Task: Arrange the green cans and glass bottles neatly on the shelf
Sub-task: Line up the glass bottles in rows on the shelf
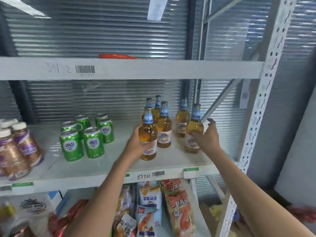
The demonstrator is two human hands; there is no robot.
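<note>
Purple-label bottles (15,147): far left of frame, same shelf (102,170); not part of the job, leave them.
Green cans (85,135): left-centre, loose cluster of about 6, all upright, rows uneven, well apart from the bottles. Prob. need squaring up later.
Left hand (136,144): centre frame, fingers curled round the body of the front bottle (148,137); bottle upright, base on or just off the shelf, can't tell which.
Bottle group (161,122): approx. 4 more bottles packed just behind and right of the held one, labels facing out.
Right pair: rear bottle (183,120) and near bottle (194,130), standing apart from the main group.
Right hand (207,135): centre-right, thumb and fingers wrapped on the near bottle at its lower body, one finger sticking up loose.
Step, my read: closing the gap btwn the two clusters.
How to do it well: grip low on the body, slide rather than lift, keep necks vertical, bring the right pair in w/o clinking glass, line fronts up with the shelf edge.
</note>
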